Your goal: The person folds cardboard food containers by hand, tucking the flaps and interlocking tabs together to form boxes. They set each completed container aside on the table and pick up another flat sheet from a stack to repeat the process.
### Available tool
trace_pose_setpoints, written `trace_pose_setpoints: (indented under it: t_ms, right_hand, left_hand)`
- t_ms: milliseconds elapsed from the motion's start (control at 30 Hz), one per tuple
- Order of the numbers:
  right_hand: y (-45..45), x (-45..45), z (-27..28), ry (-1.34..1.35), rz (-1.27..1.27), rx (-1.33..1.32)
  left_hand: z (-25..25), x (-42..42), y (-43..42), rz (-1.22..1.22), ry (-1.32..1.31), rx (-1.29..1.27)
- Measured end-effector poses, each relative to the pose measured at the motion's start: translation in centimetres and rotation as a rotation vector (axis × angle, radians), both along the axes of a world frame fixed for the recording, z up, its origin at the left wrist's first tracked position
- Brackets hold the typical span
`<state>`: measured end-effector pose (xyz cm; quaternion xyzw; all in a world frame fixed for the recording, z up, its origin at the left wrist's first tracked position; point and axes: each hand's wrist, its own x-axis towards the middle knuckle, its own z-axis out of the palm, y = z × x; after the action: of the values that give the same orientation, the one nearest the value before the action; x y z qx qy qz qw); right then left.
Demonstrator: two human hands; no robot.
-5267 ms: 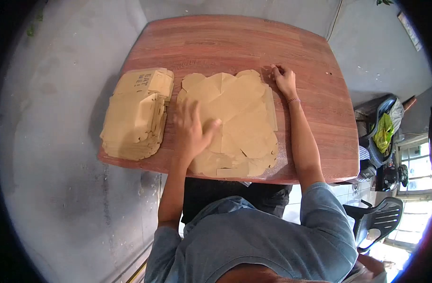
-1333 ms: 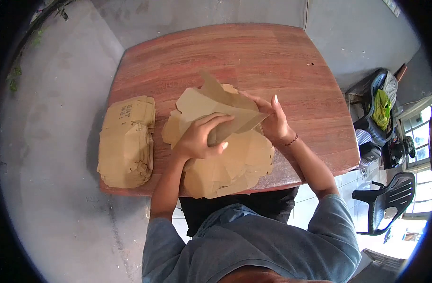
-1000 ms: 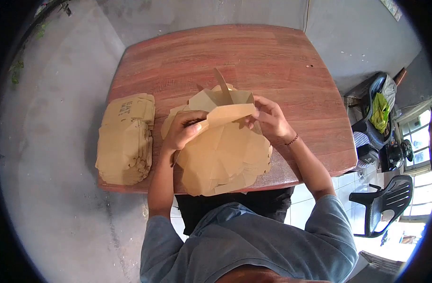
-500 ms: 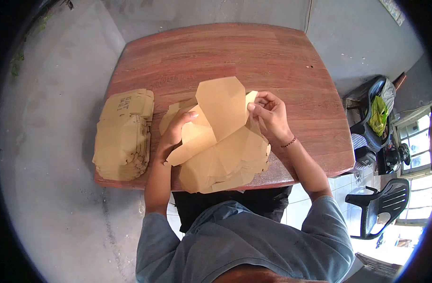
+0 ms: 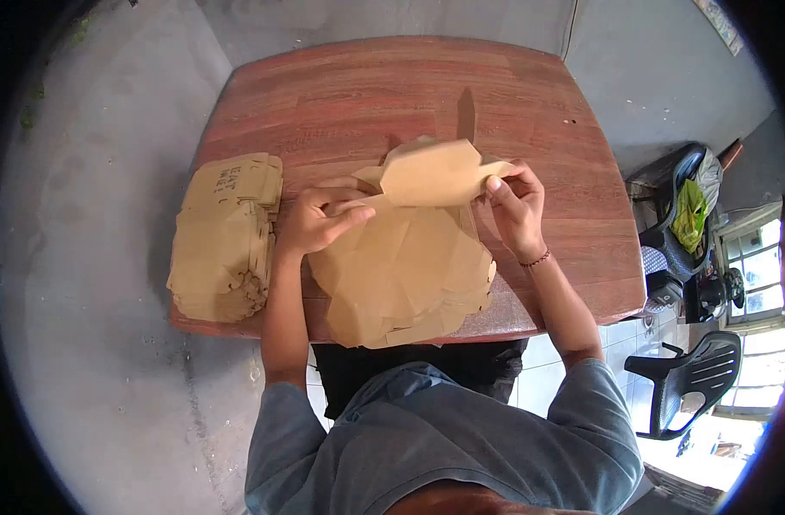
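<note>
A brown cardboard takeout box (image 5: 431, 176), part-folded with its flaps raised, is held up between my two hands. My left hand (image 5: 324, 221) grips its left flap, the thumb in front and the fingers behind. My right hand (image 5: 519, 206) pinches the right flap between thumb and fingers; a thin bracelet circles that wrist. Below the box lies a loose pile of flat cardboard blanks (image 5: 401, 279) at the table's front edge. The back of the held box is hidden from view.
The reddish wooden table (image 5: 547, 146) carries a neat stack of folded cardboard boxes (image 5: 221, 249) with dark lettering, at its left. Bags rest on a dark chair (image 5: 667, 232) to the right. Another black plastic chair (image 5: 697, 378) stands nearer, on the tiled floor.
The box has been lifted off the pile and moved away from me, its panels now tilted and folded upward. Both hands have travelled with it; the right hand moved slightly right.
</note>
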<state>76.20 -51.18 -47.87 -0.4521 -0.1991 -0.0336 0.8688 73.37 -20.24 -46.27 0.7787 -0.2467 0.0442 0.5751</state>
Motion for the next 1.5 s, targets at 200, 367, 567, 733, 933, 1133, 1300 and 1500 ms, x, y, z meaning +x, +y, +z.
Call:
trace_pose_setpoints:
  t_ms: [200,367,567,733,933,1133,1300,1500]
  right_hand:
    - [0.7,-2.0,-0.5,-0.233,-0.301,-0.357]
    - [1.9,-2.7,-0.3,-0.813,-0.571,-0.751]
    - [3.0,-3.1,-1.3,-0.858,-0.292,-0.877]
    - [2.9,-3.2,-1.8,-0.594,-0.126,-0.878]
    - [1.3,-1.7,-1.7,-0.854,-0.459,-0.965]
    - [0.5,0.0,0.9,-0.997,-0.584,-1.040]
    - [0.1,-0.3,0.0,-0.767,-0.442,-1.265]
    - [0.7,-0.2,-1.2,-0.715,-0.236,-1.089]
  left_hand:
    - [0.5,0.9,-0.7,0.310,-0.519,0.251]
    - [-0.1,-0.1,-5.4,0.338,-0.493,-0.205]
    - [-1.7,-0.9,-6.4,0.222,-0.702,0.517]
    - [-1.7,0.1,-5.3,0.210,-0.605,0.503]
    - [-1.7,0.4,-4.8,0.198,-0.530,0.481]
    - [-1.3,-0.5,-6.0,0.184,-0.598,0.604]
    - [-1.8,-0.7,-6.2,0.175,-0.630,0.636]
    - [-3.2,-0.1,-5.8,0.346,-0.786,0.546]
